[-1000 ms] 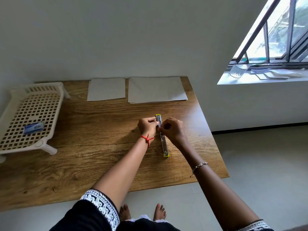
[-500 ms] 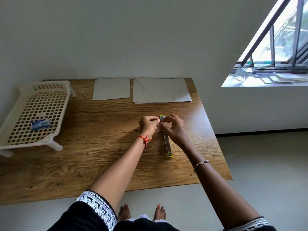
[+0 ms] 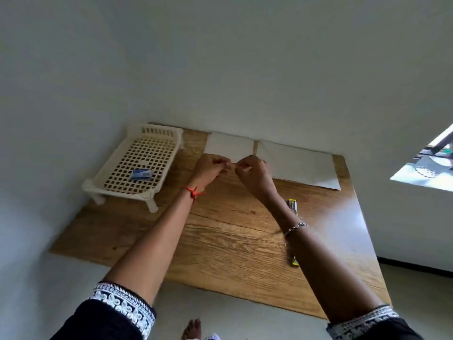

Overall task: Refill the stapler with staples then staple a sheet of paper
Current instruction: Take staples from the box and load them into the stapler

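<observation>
The head view shows both hands raised together over the wooden tabletop [image 3: 220, 241], near the smaller sheet of paper [image 3: 229, 146]. The left hand [image 3: 210, 169] and right hand [image 3: 252, 175] have their fingers curled and pinched toward each other; what they hold, if anything, cannot be told. The stapler [image 3: 293, 207] lies opened flat on the tabletop, partly under the right forearm. A staple box [image 3: 141, 174] sits in the white basket [image 3: 117, 190].
</observation>
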A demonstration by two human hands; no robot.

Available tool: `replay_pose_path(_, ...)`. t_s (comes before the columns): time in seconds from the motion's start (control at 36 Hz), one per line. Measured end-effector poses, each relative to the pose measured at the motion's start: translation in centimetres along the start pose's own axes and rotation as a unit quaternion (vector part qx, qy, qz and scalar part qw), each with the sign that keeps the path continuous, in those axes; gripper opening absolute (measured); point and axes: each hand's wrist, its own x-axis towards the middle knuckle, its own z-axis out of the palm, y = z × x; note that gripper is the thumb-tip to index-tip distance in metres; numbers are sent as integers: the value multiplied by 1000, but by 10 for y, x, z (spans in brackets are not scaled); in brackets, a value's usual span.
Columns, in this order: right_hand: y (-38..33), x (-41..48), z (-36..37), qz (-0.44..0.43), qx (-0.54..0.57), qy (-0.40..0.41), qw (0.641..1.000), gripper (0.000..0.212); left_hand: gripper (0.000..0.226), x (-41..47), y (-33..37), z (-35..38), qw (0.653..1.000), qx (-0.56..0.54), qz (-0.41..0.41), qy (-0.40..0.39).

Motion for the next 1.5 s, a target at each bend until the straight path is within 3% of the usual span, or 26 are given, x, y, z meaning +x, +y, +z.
replay_pose_path(0.28,-76,41,88,-21,54,-103,993,14,9,-12,-4,-116,994,36,3,100)
replay_pose_path(0.39,-91,56,125,-31,8,-156,987,10,16,-12,-17,-153,983,107,8,148)
replay_pose_path(0.58,-107,67,167,-61,-92,-251,962,30,26,-14,-43,-196,966,168,-16,197)
replay_pose_path(0.83,-110,73,192,-65,-170,-320,930,43,28,-4,-68,-218,963,190,-69,178)
replay_pose_path(1.03,-105,78,209,-60,-193,-329,923,31,28,8,-74,-221,970,164,-102,149)
replay_pose_path(1.19,-100,81,205,-61,-135,-288,946,31,21,14,-66,-214,977,143,-81,133)
replay_pose_path(1.28,-98,86,190,-51,-85,-262,960,32,22,19,-58,-209,987,55,-67,132)
replay_pose_path(1.42,-86,94,154,-46,-43,-214,975,32,34,25,-34,-185,993,-85,-66,54)
replay_pose_path(1.5,-72,93,126,-44,2,-168,985,30,22,32,-22,-162,984,-151,-88,23)
